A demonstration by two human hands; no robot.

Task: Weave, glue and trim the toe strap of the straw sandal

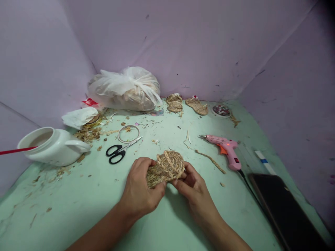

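Between my two hands is a small woven straw sandal (170,165), its sole coiled from braided fibre with a braided strap across it. My left hand (142,186) grips its left end, thumb below and fingers over the far edge. The fingers and thumb of my right hand (192,184) pinch the right, rounded end. Beyond my left hand lie black-handled scissors (121,152), slightly apart at the blades. A pink glue gun (223,148) with a lit orange light rests to the right, and a short braided cord (210,161) is between it and my right hand.
At left a white pitcher (59,146) lies with a red stick in it. Behind are a tied plastic bag (128,89), more straw sandals (196,105) and a dish of beads (221,111). A tape ring (128,134) touches the scissors. A dark phone (285,212) sits front right.
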